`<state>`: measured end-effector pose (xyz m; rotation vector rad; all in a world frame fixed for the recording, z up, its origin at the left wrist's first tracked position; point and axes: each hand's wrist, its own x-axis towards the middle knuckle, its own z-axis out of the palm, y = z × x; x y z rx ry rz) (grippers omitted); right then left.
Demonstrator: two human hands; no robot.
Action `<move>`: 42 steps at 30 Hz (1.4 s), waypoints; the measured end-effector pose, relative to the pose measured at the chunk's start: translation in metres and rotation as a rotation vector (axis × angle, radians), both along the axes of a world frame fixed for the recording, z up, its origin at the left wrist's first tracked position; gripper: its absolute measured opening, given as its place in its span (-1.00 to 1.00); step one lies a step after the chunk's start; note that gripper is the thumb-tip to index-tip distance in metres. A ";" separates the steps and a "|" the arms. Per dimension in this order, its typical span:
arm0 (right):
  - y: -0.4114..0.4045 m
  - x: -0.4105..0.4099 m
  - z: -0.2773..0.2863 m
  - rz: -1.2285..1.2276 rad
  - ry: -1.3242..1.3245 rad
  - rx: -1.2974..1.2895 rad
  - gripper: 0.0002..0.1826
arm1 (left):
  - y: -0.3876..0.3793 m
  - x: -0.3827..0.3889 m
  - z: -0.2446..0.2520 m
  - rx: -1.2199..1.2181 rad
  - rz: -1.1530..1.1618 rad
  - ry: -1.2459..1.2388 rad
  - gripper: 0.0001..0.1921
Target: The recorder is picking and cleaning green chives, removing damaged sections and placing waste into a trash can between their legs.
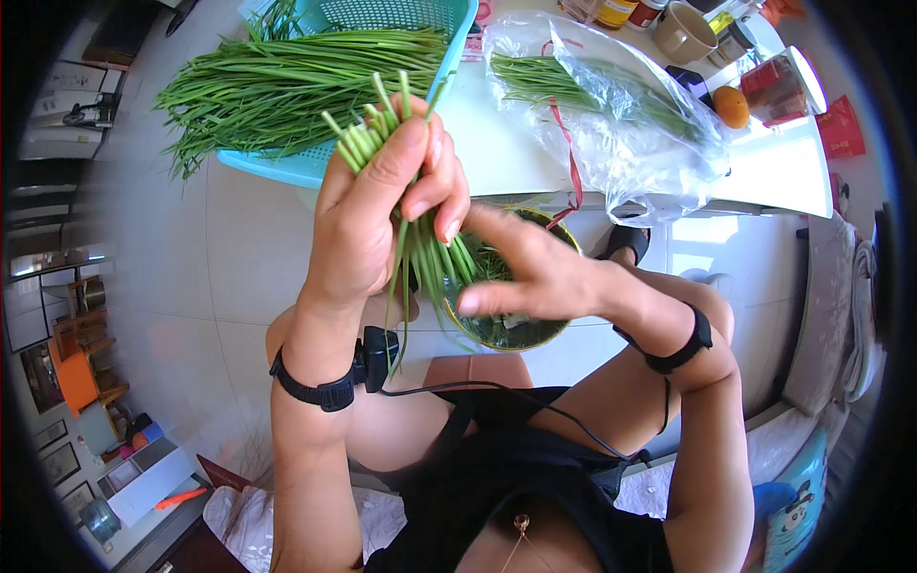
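My left hand (358, 215) is closed around a bunch of garlic chives (433, 258), raised above the floor. Pale stem ends stick up past the thumb, while the green leaves hang down below the fingers. Beside those leaves is my right hand (555, 283), slightly blurred, thumb and fingers spread with nothing between them. Whether it touches the leaves, I cannot tell. Under both hands stands a round bin (534, 342) with a yellowish rim and green scraps inside, partly hidden. A light-blue plastic basket (272, 168) at upper left carries a large heap of chives (308, 86).
On the white table (494, 168) lies a clear plastic bag (630, 161) with more chives and a red tie (564, 140). A beige mug (684, 34), an orange fruit (731, 107) and several jars stand at its far right. A black cable (501, 390) runs from my left wrist strap across my lap.
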<state>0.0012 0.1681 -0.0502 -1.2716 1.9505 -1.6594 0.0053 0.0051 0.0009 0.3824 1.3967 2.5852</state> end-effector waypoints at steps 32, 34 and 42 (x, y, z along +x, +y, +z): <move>0.026 -0.120 -0.017 -0.671 0.747 0.728 -0.79 | 0.014 0.016 -0.001 -0.272 -0.003 -0.179 -0.86; 0.031 -0.114 -0.008 -0.618 0.666 0.838 -0.80 | 0.013 0.016 -0.001 -0.270 -0.004 -0.176 -0.87; 0.041 -0.100 0.012 -0.543 0.526 0.933 -0.69 | 0.011 0.013 -0.013 -0.271 0.026 -0.091 -0.84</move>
